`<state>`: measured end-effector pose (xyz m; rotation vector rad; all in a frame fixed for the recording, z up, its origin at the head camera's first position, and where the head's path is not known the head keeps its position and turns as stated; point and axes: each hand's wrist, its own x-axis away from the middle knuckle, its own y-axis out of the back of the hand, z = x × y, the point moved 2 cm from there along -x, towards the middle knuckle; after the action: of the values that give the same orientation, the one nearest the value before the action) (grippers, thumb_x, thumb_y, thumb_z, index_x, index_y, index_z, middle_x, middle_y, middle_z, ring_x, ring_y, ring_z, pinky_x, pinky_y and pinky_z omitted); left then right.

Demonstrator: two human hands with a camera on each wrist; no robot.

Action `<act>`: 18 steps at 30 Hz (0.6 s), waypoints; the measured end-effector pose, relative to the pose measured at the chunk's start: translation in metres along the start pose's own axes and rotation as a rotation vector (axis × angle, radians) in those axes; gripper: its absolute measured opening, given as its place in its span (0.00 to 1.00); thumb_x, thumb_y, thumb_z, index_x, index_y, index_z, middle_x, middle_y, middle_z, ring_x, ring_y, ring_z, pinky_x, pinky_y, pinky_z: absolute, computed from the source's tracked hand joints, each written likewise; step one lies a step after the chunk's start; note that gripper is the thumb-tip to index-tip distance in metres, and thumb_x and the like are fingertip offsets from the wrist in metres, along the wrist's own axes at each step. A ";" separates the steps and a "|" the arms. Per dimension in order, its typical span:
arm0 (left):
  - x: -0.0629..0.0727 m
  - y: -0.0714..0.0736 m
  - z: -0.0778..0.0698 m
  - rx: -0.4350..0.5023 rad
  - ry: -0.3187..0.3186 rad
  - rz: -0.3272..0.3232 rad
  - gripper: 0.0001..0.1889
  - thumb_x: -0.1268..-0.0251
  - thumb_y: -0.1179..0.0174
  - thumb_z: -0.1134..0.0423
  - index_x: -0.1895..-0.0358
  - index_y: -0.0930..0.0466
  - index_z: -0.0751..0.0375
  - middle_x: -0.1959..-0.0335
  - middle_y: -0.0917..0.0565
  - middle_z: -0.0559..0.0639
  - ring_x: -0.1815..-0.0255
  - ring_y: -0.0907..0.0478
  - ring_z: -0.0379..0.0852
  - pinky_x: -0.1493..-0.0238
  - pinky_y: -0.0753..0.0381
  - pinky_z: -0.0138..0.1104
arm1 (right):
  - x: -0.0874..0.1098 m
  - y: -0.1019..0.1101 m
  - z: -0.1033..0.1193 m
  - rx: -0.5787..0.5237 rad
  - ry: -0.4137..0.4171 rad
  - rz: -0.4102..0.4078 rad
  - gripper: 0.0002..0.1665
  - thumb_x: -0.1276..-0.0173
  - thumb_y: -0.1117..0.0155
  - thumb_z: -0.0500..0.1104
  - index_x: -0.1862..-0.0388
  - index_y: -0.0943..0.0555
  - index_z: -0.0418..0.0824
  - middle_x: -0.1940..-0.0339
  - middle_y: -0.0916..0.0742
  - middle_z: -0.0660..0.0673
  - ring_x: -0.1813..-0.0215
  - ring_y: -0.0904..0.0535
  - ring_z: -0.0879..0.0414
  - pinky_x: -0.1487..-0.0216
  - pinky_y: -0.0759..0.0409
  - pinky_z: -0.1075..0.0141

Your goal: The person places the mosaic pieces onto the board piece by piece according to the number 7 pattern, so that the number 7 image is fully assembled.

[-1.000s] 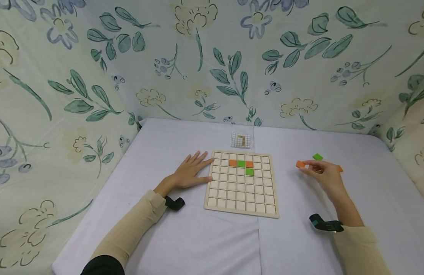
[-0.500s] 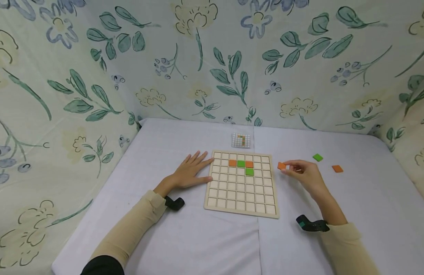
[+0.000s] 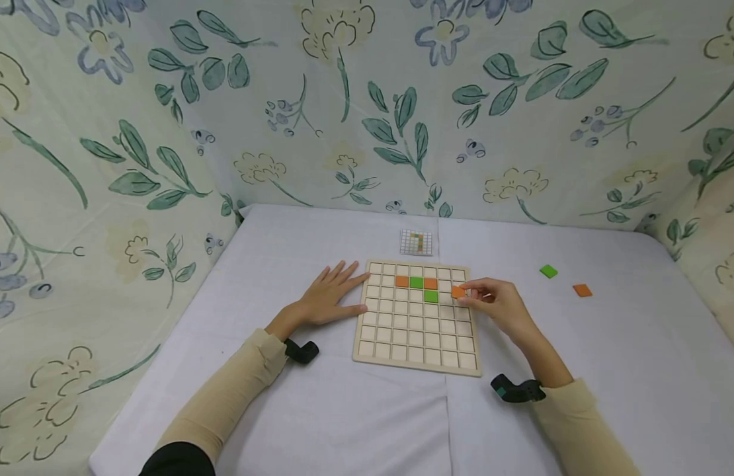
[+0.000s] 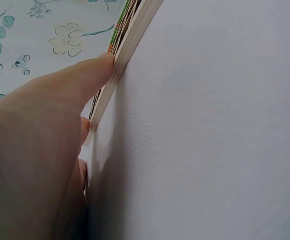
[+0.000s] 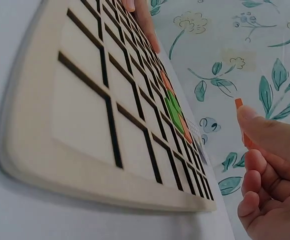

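Observation:
A wooden grid board (image 3: 408, 344) lies on the white cloth. Two orange tiles and a green tile (image 3: 416, 283) form a row in its upper part, with another green tile (image 3: 431, 297) below the right end. My right hand (image 3: 499, 305) pinches an orange tile (image 3: 458, 291) between thumb and fingers, over the board's right columns. In the right wrist view that orange tile (image 5: 239, 102) stands on edge, raised off the board. Spread flat, my left hand (image 3: 326, 297) touches the board's left edge with its fingertips; its thumb (image 4: 102, 62) meets the rim in the left wrist view.
Behind the board lies a small card (image 3: 416, 242) printed with a coloured grid. Off to the right, a loose green tile (image 3: 548, 271) and a loose orange tile (image 3: 582, 290) rest on the cloth. Floral fabric (image 3: 319, 152) rises behind the table.
My right hand has carried the orange tile leftward, from beside the loose tiles to above the board's right side. The left hand has stayed at the board's edge.

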<state>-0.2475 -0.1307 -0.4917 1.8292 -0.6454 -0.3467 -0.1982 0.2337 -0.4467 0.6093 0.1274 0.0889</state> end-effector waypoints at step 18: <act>0.000 -0.001 0.000 -0.016 0.012 0.008 0.45 0.35 0.59 0.23 0.19 0.56 0.36 0.18 0.62 0.46 0.19 0.72 0.51 0.24 0.74 0.49 | 0.000 -0.036 0.008 -0.039 0.053 0.101 0.16 0.41 0.24 0.37 0.55 0.14 0.31 0.74 0.21 0.46 0.70 0.28 0.54 0.72 0.30 0.72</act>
<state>-0.2476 -0.1304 -0.4930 1.8116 -0.6397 -0.3349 -0.1953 0.2002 -0.4609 0.5749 0.1454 0.2051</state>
